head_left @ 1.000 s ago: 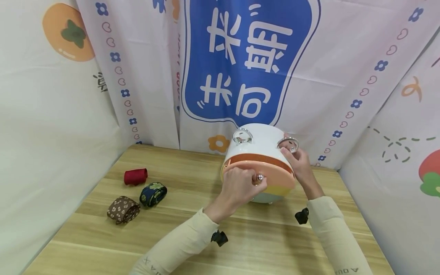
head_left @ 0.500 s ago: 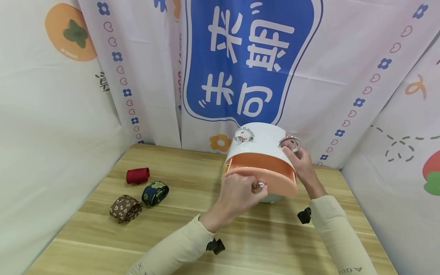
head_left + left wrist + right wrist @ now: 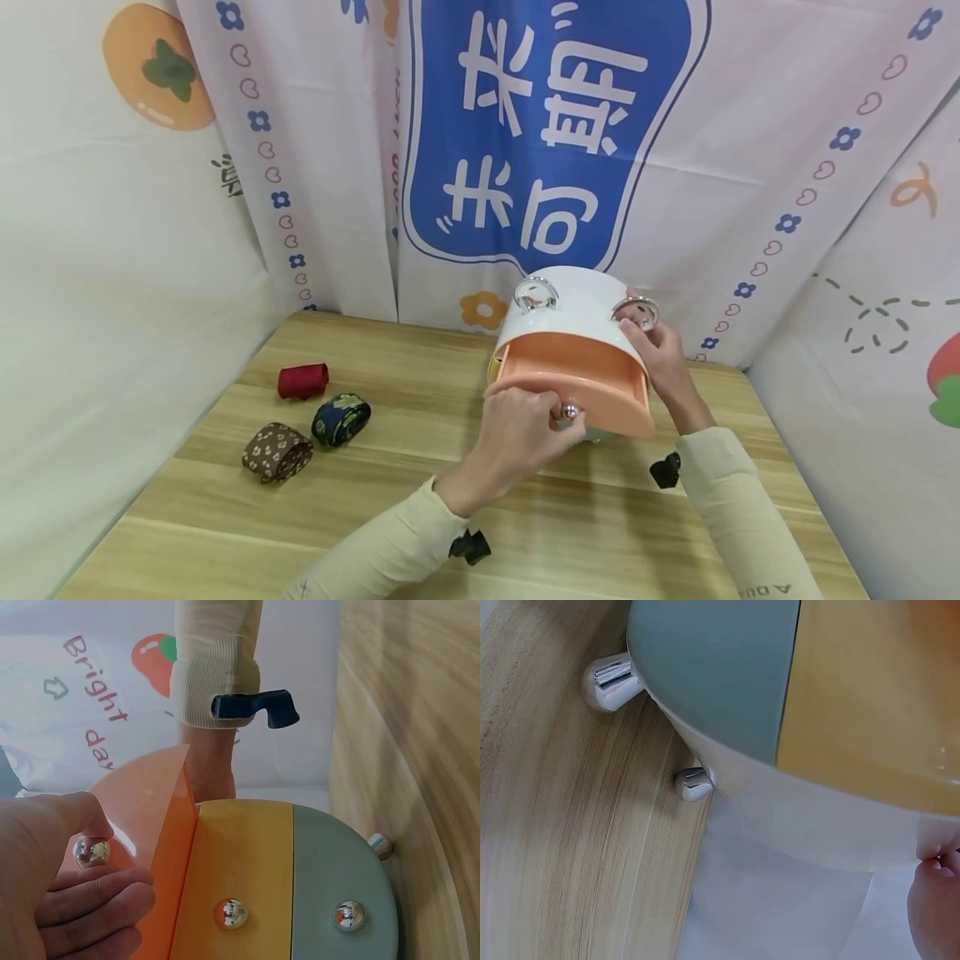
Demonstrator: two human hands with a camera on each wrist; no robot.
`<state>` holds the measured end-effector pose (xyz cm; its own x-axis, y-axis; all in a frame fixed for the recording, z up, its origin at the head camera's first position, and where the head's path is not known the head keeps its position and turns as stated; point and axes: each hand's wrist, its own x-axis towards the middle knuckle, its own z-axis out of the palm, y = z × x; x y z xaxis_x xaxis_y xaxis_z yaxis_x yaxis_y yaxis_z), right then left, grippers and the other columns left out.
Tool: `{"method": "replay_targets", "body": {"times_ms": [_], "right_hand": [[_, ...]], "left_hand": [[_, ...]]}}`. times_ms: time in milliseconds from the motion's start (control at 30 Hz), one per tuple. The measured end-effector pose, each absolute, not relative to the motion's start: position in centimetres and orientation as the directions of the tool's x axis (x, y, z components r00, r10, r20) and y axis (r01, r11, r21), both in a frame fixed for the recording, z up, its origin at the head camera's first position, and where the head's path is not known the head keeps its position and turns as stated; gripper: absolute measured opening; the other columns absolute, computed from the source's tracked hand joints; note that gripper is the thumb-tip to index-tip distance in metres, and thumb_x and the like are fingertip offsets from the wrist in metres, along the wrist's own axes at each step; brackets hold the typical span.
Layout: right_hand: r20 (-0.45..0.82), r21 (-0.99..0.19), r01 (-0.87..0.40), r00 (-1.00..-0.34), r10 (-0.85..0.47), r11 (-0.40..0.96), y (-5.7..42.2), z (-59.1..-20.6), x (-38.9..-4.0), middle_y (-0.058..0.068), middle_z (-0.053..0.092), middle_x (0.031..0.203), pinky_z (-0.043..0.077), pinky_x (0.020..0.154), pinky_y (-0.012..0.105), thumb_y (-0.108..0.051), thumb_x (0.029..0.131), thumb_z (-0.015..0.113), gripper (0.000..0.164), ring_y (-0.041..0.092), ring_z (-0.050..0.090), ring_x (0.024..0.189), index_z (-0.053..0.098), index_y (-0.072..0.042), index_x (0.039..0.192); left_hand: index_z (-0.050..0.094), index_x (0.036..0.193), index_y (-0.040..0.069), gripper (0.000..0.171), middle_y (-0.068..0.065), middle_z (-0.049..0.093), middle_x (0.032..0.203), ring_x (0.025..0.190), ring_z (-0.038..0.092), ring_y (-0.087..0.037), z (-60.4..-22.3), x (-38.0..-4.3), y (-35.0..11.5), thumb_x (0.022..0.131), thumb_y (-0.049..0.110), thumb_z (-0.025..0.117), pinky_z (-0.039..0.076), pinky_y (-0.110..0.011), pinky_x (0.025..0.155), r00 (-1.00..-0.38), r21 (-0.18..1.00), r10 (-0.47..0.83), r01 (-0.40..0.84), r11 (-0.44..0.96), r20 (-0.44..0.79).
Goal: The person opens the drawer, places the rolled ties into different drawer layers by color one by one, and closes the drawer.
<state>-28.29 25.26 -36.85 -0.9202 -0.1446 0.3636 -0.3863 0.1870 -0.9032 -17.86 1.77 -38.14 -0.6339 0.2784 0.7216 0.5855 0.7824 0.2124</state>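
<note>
Head view: the white cabinet (image 3: 573,302) was placed by the table's (image 3: 405,392) far edge, right of centre, with its top orange drawer (image 3: 611,410) open. Knob (image 3: 571,411) was pinched by the left hand (image 3: 517,442), between thumb and curled forefinger. The thumb of the right hand (image 3: 663,357) was set against the cabinet by a round chrome piece (image 3: 640,311); other fingers partly hidden, full grip couldn't be told.

Main risk, as judged: with too long a pull, the drawer could be brought out of its slot and dropped. Cabinet could be tipped forward on its short legs (image 3: 611,684) if the drawer were leaned on or right-hand support were lost. Knob looked smooth; pinch could be lost. Red roll (image 3: 303,381), navy roll (image 3: 341,419), brown roll (image 3: 277,452) were set toward the table's left edge, well apart; low risk.
</note>
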Motion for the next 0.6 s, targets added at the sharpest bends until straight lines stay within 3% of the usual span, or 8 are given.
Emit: {"method": "replay_targets", "body": {"times_ms": [300, 467, 600], "right_hand": [[0.349, -0.907, -0.372, -0.927, -0.14, 0.197, 25.1, -36.8, -28.3, -0.005, 0.03, 0.159, 0.033, 0.106, 0.009, -0.026, 0.098, 0.055, 0.034, 0.017, 0.025, 0.149, 0.062, -0.005, 0.124], [0.354, -0.914, -0.371, -0.927, -0.128, 0.164, 25.1, -36.9, -28.3, 0.003, 0.029, 0.159, 0.036, 0.103, 0.008, -0.023, 0.098, 0.056, 0.032, 0.017, 0.026, 0.148, 0.062, -0.003, 0.122], [0.351, -0.917, -0.369, -0.927, -0.133, 0.153, 25.2, -37.1, -28.3, 0.005, 0.028, 0.159, 0.036, 0.103, 0.008, -0.023, 0.098, 0.055, 0.034, 0.017, 0.026, 0.148, 0.06, -0.002, 0.125]], "left_hand": [[0.045, 0.051, 0.025, 0.04, 0.017, 0.041, 0.044, 0.04, 0.032, 0.005, -38.8, -17.7, 1.7, 0.08, 0.041, 0.069, 0.018, -0.011, 0.04, -0.62, 0.216, 0.274, 0.597, 0.772, 0.735], [0.055, 0.056, 0.024, 0.032, 0.017, 0.054, 0.051, 0.045, 0.042, 0.007, -39.3, -17.5, 1.4, 0.079, 0.039, 0.071, 0.027, -0.009, 0.043, -0.609, 0.24, 0.268, 0.622, 0.746, 0.747], [0.057, 0.057, 0.026, 0.027, 0.018, 0.057, 0.053, 0.046, 0.043, 0.008, -40.2, -17.4, 0.9, 0.078, 0.034, 0.071, 0.03, -0.01, 0.044, -0.605, 0.234, 0.27, 0.623, 0.747, 0.749]]}}
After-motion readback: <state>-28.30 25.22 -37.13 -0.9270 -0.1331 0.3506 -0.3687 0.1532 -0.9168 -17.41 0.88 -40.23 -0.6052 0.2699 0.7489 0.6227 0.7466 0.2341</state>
